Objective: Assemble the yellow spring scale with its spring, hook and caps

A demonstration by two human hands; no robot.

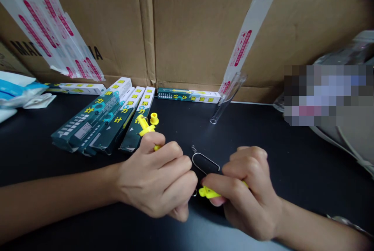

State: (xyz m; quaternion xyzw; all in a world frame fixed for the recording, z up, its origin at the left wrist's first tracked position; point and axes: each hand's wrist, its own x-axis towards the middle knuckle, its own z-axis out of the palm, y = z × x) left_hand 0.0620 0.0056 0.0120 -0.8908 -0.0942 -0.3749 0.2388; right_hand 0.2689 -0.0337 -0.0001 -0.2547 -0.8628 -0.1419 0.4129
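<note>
My left hand (163, 177) is closed, back of the hand towards me, so whatever its fingers pinch is hidden. A small metal loop (194, 193) peeks out at its fingertips. Just beyond the thumb side shows a yellow plastic rod with a collar (145, 125), partly covered; I cannot tell whether the hand touches it. My right hand (248, 192) is wrapped round a yellow plastic strip (209, 192), whose end points at the left hand. Between and beyond the hands lie a bent metal hook (206, 161) and a small coil spring (194, 149).
A small yellow cap (154, 118) is behind the left hand. A clear tube (228, 99) lies further back. Printed long boxes (93, 114) are grouped at left, another box (189, 95) against the large carton (189, 29). Plastic packaging (17, 91) sits far left; a pale bag (350, 134) at right.
</note>
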